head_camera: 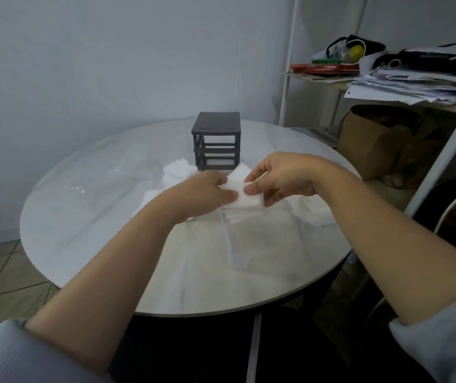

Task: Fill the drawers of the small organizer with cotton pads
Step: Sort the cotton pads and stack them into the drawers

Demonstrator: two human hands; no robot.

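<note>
A small dark grey organizer frame point(216, 142) stands on the far middle of the round white table point(88, 233), its drawer slots showing as empty openings. In front of it, my left hand point(207, 194) and my right hand point(279, 178) both pinch a stack of white square cotton pads point(242, 200) held between them just above the table. Under and near the hands lie clear plastic drawers point(257, 239), hard to make out. More loose cotton pads point(178, 172) lie heaped left of the organizer.
A crumpled clear plastic bag point(127, 167) lies on the table's left part. To the right stand a white shelf point(331, 78) with papers and bags, a cardboard box point(381, 142) and a chair back. Tiled floor shows at the left.
</note>
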